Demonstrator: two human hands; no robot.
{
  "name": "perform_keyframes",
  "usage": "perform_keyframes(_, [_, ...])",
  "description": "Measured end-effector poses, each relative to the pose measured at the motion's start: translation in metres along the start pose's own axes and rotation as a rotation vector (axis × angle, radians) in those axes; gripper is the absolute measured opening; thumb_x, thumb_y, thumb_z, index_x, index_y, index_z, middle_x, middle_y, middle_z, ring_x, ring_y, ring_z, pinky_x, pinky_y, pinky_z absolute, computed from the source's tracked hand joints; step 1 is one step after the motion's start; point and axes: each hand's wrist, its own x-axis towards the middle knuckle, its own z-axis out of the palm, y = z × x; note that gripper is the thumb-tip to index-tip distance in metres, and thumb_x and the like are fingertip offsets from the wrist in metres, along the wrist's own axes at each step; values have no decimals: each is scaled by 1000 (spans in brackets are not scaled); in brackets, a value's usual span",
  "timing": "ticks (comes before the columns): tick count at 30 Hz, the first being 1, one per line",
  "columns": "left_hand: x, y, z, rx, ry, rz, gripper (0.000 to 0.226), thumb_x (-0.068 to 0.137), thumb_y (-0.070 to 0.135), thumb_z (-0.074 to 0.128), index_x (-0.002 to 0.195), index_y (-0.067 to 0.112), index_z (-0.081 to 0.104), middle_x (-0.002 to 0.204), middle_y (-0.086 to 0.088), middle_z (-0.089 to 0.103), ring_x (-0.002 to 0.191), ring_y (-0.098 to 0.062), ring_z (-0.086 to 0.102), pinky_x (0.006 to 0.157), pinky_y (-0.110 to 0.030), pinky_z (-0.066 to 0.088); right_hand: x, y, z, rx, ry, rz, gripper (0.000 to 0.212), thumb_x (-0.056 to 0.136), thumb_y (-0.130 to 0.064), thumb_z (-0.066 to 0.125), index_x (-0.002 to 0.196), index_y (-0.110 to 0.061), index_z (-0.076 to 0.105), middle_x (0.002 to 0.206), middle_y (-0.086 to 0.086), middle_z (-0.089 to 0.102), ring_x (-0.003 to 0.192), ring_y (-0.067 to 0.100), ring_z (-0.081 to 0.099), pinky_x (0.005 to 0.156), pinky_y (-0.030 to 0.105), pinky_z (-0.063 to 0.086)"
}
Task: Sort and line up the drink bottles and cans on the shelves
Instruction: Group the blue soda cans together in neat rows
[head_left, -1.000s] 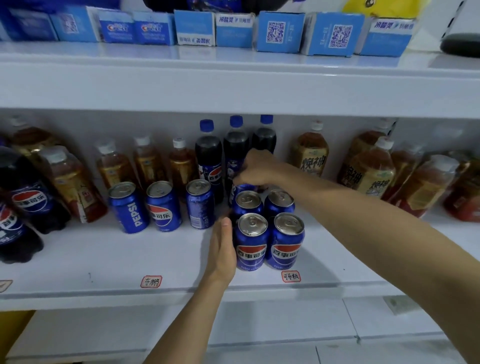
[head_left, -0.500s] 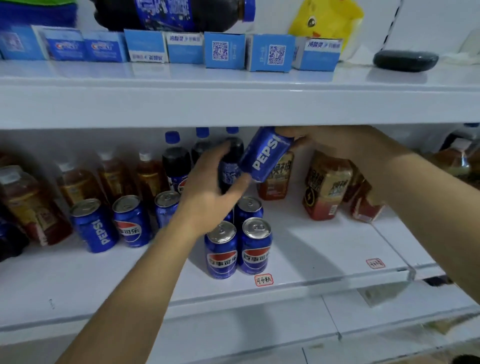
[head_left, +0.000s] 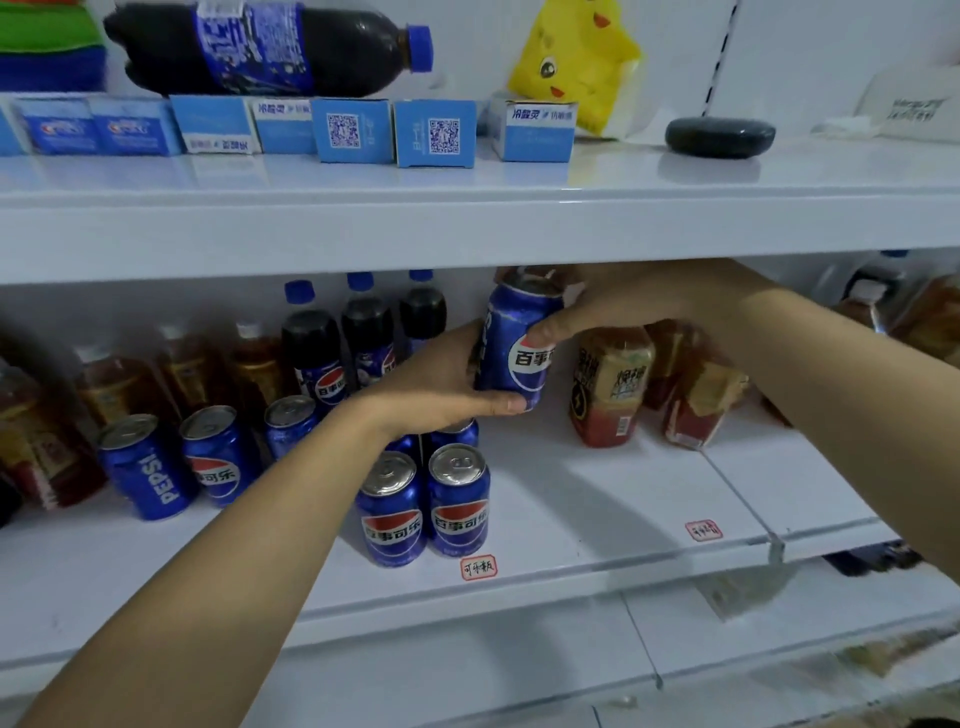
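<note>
A blue Pepsi can (head_left: 511, 358) is held upright in the air above the middle shelf (head_left: 597, 519). My left hand (head_left: 441, 384) cups its lower side, thumb under its base. My right hand (head_left: 597, 306) grips its upper part from the right. Below stand two blue cans in front (head_left: 423, 506), with more cans behind them, partly hidden by my left wrist. Three more cans (head_left: 208, 457) stand to the left. Cola bottles with blue caps (head_left: 363, 332) line the back.
Brown tea bottles stand at the back left (head_left: 119, 384) and right (head_left: 613, 384). The upper shelf holds blue boxes (head_left: 395, 130), a large cola bottle lying flat (head_left: 270, 47), a yellow plush (head_left: 576, 62) and a black oval object (head_left: 719, 136). Bare shelf lies right of the cans.
The can went from the shelf group up into the air, tilted half a second ago and upright now. My left hand left the shelf and now cups the can. The view shifted right.
</note>
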Motion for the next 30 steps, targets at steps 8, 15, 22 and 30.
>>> perform_keyframes(8, [-5,-23,3,603,-12,-259,48,106,35,40,153,26,38,152,-2,48,134,-24,49,109,-44,39,10,31,42,-101,-13,-31,58,69,-43,89,118,-36,59,113,-17,66,99,8,63,83,29,54])
perform_keyframes(15, [-12,-56,35,787,13,-331,50,104,45,28,151,28,35,155,2,41,140,-24,38,116,-58,20,28,52,99,-36,-119,-93,50,68,-41,90,106,-37,56,108,-17,62,97,7,61,77,27,53])
perform_keyframes(22, [-11,-60,36,807,10,-358,53,103,47,29,154,30,28,149,-1,42,133,-26,44,109,-54,26,39,62,123,57,-88,-110,55,66,-38,92,108,-38,56,106,-17,64,94,3,61,71,16,44])
perform_keyframes(30, [-11,-57,37,833,-4,-354,62,104,47,29,161,31,12,153,-3,35,135,-28,42,112,-53,26,41,65,127,120,-104,-98,50,66,-43,91,105,-33,61,103,-15,67,91,0,63,71,18,48])
